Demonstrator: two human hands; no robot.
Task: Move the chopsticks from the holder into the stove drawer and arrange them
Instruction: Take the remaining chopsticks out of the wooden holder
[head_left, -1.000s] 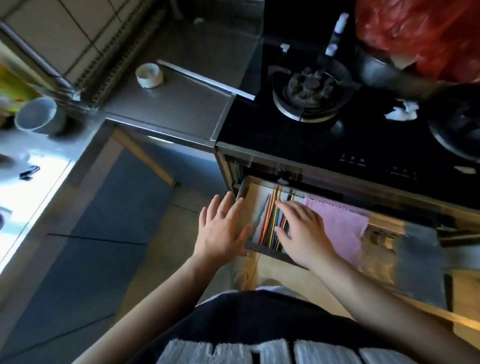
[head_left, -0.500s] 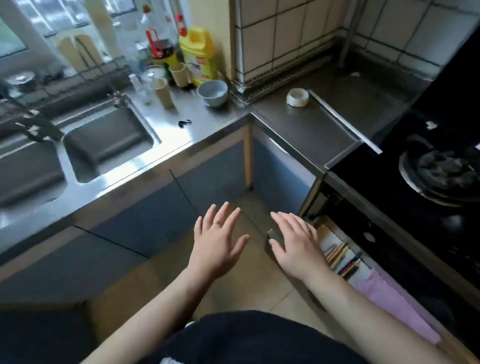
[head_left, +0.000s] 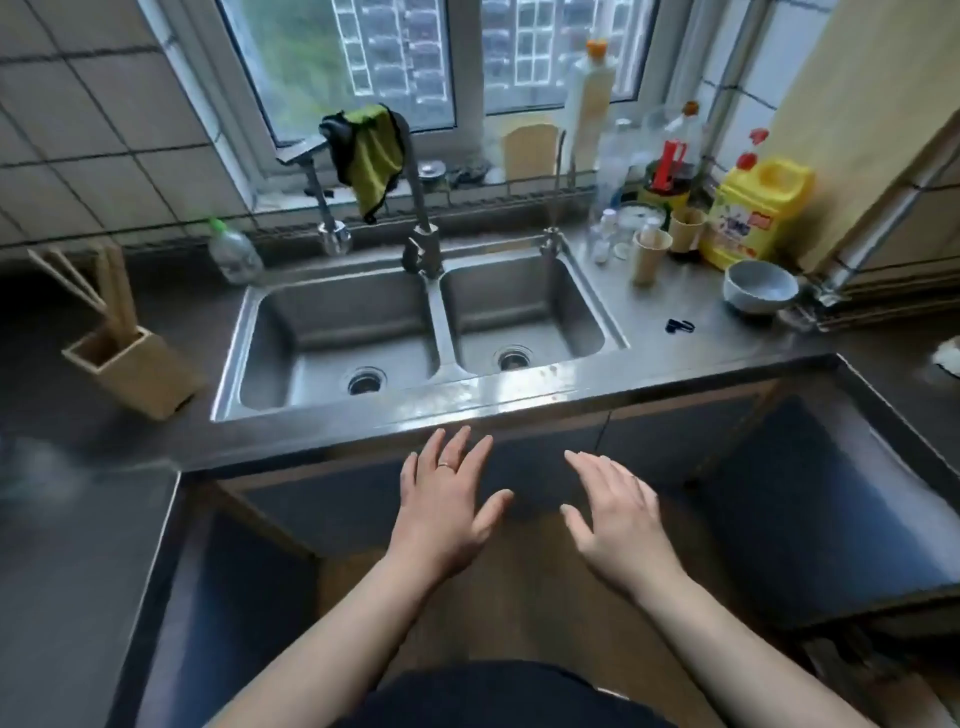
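Observation:
A square wooden holder (head_left: 130, 371) stands on the dark counter at the far left, with several pale wooden chopsticks (head_left: 101, 283) sticking up out of it. My left hand (head_left: 449, 506) and my right hand (head_left: 618, 514) hover side by side below the front edge of the sink counter, both empty with fingers spread. The holder is well to the left of both hands. The stove and its drawer are out of view.
A steel double sink (head_left: 421, 384) fills the middle, with a tap (head_left: 423, 244) and a green cloth (head_left: 371, 153) hanging over it. Cups, bottles, a yellow jug (head_left: 756, 213) and a grey bowl (head_left: 761, 286) crowd the right counter. A plastic bottle (head_left: 234, 252) lies behind the sink's left corner.
The view has swung left from the stove drawer to the sink. Both hands have left the drawer and chopsticks there and now hover empty before the sink counter.

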